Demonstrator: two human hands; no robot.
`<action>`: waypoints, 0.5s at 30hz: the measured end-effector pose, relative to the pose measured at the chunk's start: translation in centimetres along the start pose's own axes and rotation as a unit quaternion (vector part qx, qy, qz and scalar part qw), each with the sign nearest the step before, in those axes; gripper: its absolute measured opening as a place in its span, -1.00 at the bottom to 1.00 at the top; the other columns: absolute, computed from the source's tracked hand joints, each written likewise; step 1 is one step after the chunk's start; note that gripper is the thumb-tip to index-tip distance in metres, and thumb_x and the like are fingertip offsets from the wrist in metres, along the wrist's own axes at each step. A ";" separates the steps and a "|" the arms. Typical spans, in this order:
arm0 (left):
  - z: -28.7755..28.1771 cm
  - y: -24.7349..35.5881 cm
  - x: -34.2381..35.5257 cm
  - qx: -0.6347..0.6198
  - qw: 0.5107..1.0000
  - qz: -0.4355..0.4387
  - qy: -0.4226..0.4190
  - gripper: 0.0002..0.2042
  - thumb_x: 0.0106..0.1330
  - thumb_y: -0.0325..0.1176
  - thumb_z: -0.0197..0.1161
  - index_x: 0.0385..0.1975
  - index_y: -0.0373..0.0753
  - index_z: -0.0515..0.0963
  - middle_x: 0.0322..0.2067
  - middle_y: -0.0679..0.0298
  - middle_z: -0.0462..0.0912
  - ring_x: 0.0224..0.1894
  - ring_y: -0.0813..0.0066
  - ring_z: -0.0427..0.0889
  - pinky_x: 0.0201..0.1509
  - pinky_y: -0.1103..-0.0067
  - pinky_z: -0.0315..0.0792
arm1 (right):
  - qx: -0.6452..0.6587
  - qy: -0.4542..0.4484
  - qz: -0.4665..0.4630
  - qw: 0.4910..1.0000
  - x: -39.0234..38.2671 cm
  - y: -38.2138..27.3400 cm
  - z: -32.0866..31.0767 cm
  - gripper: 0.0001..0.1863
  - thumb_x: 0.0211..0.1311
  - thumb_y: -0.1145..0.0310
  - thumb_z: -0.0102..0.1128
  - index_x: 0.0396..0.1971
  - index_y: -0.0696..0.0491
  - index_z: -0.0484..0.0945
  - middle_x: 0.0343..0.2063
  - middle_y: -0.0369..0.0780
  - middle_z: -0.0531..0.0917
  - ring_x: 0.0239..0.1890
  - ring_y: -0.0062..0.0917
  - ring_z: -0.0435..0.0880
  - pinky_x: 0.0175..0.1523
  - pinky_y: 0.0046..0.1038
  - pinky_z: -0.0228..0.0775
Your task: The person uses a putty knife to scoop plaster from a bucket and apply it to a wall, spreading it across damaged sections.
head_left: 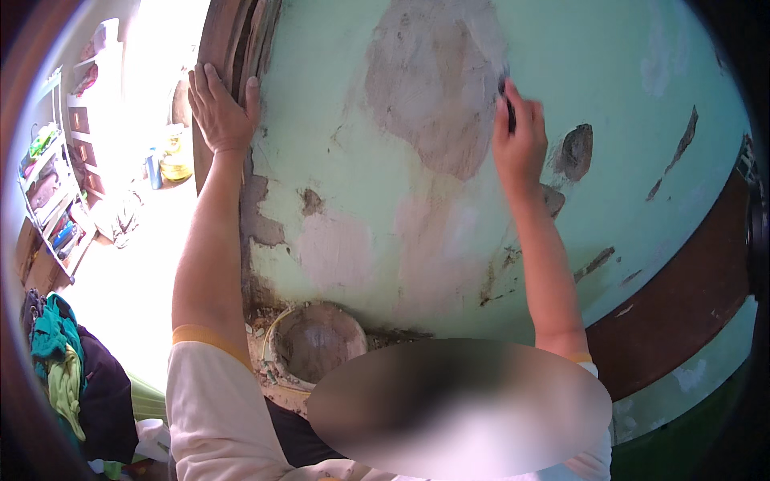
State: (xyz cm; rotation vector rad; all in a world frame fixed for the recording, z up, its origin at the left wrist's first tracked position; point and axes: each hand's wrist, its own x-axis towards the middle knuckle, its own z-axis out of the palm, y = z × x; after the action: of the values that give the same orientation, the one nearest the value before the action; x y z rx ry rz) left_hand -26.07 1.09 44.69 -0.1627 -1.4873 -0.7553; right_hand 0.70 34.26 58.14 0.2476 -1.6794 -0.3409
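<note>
- left hand (220, 112), upper left of the frame: laid flat on the wooden door frame (215, 32), thumb apart from the fingers, gripping nothing.
- right hand (523, 140), upper right of centre: fingers closed around a small dark tool (509, 112).
- the tool is at the right edge of the grey patch (429, 88) on the green wall (321, 128), top centre.
- bucket (358, 327): lower centre-left, near the wall's foot.

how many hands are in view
2: the left hand rests on the wooden frame; the right hand grips a dark tool at the grey patch. The blurred oval could hide others.
</note>
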 end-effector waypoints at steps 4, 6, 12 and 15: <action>0.6 0.1 0.1 -0.004 1.000 0.011 0.017 -0.21 0.40 0.13 0.10 0.34 -0.49 0.17 0.34 -0.15 0.22 0.46 -0.14 0.11 0.51 0.06 0.01 | -0.057 -0.030 -0.006 0.998 1.2 -0.3 2.0 -0.65 0.35 0.35 0.23 0.13 -0.10 0.58 -0.33 -0.20 0.58 -0.37 -0.32 0.64 -0.33 -0.31 0.57; 0.6 -0.2 -0.1 -0.010 1.000 0.006 0.018 -0.21 0.39 0.14 0.10 0.34 -0.48 0.17 0.34 -0.14 0.22 0.46 -0.12 0.12 0.51 0.07 0.02 | -0.060 -0.082 0.020 0.995 -3.2 -0.3 1.4 -0.64 0.36 0.36 0.23 0.13 -0.11 0.58 -0.33 -0.20 0.58 -0.36 -0.31 0.64 -0.33 -0.32 0.57; 0.8 -0.1 -0.2 -0.005 0.997 0.017 0.069 -0.27 0.42 0.14 0.08 0.29 -0.45 0.27 0.24 -0.16 0.37 0.35 -0.13 0.29 0.44 0.12 0.15 | 0.014 -0.070 -0.003 0.997 -12.1 -1.4 -2.8 -0.62 0.33 0.41 0.25 0.14 -0.07 0.56 -0.36 -0.21 0.57 -0.38 -0.32 0.62 -0.35 -0.34 0.55; -0.2 0.4 0.0 -0.039 0.999 0.021 0.028 -0.26 0.43 0.10 0.10 0.33 -0.47 0.17 0.29 -0.21 0.25 0.37 -0.21 0.20 0.46 0.09 0.10 | 0.024 -0.039 -0.024 0.999 -8.3 -2.2 -1.2 -0.63 0.32 0.42 0.26 0.12 -0.06 0.57 -0.37 -0.21 0.56 -0.38 -0.34 0.62 -0.35 -0.35 0.55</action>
State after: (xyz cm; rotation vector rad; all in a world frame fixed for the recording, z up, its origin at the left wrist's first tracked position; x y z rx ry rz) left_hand -25.63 1.29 44.83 -0.2293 -1.3974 -0.7788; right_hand 2.94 35.06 49.79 0.3136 -1.7618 -0.3497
